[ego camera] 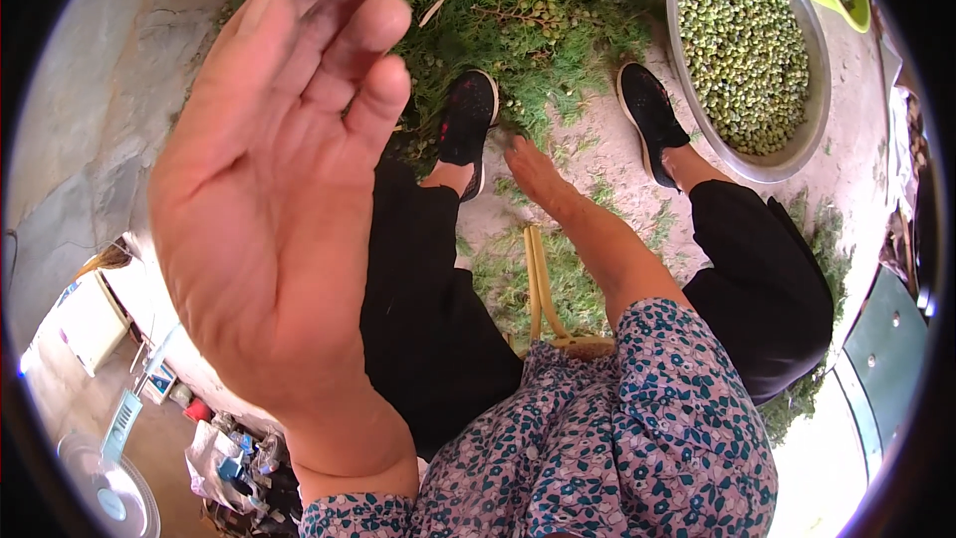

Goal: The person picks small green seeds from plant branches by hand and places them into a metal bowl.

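My left hand (276, 157) is raised close to the camera, palm in view and fingers curved upward, with nothing in it. My right hand (529, 164) reaches down between my black shoes, close to the ground; its fingertips are small and partly hidden, so I cannot tell whether they hold anything. Beyond them lies a heap of cut green conifer branches (515, 22) with small green cones and scale-like leaves. A metal basin (820, 82) at the upper right holds many small green cones (739, 52).
A lime-green plastic container (859, 11) stands beyond the basin. A wooden stool (586, 347) is beneath me. At the lower left are an electric fan (112, 493) and a cluttered pile of bags (216, 463). A wall rises on the left.
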Demonstrator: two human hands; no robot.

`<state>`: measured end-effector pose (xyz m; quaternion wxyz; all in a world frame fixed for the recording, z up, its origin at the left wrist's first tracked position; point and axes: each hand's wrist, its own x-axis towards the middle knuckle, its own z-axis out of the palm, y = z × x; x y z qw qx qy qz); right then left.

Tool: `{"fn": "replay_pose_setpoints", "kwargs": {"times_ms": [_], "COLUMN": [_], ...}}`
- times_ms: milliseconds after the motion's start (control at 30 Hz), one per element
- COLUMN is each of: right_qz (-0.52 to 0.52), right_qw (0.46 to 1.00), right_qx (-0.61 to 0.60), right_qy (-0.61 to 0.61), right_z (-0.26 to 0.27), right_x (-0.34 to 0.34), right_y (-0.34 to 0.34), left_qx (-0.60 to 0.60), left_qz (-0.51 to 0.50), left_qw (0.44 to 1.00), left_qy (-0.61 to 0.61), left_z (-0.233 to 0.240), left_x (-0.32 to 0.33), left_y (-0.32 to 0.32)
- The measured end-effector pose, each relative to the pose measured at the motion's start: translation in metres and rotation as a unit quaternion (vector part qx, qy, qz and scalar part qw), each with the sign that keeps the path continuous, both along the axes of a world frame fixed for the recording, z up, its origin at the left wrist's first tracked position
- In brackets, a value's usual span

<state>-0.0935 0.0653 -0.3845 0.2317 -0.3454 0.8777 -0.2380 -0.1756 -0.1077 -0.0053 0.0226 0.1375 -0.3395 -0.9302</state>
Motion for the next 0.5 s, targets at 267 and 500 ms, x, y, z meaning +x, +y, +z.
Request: {"fn": "replay_pose_setpoints", "kwargs": {"times_ms": [267, 500], "right_qz": [-0.112, -0.427], "right_qw": [0.983, 0.894], "right_qx": [0.122, -0.116], "right_qy": [-0.08, -0.072], "right_z": [0.001, 0.0], "right_x": [0.012, -0.025], "right_y": [0.017, 0.025], "left_qx": [0.016, 0.026], "left_qz": [0.012, 0.017], "left_qw": [1.0, 1.0], "left_qy": [-0.005, 0.005], "left_z": [-0.003, -0.004], "left_x": [0.0, 0.002], "left_y": [0.002, 0.005]}}
